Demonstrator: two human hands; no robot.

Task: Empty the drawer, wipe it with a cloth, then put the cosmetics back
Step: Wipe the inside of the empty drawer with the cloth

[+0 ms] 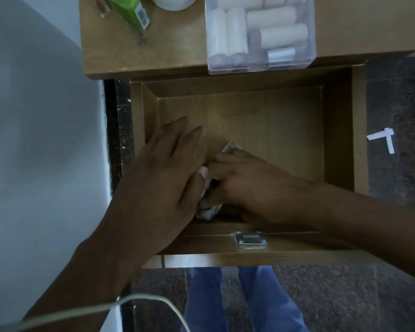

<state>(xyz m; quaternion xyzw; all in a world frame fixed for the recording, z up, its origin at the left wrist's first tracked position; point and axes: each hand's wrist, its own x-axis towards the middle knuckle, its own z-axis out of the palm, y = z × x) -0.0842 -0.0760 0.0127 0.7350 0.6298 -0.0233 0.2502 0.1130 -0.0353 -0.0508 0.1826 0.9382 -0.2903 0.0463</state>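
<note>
Wooden drawer (340,130) pulled open. Right hand (247,183) lay curled over pale cloth (207,210) at drawer's front-left floor, grip hidden. Left hand (163,178) hovered flat, fingers spread, thumb touching cloth.

Cloth (209,209) mostly hidden beneath both hands; green box (130,13) cut off at top edge

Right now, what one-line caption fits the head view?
Both hands, left hand and right hand, press a crumpled pale cloth into the emptied brown wooden drawer.
</note>
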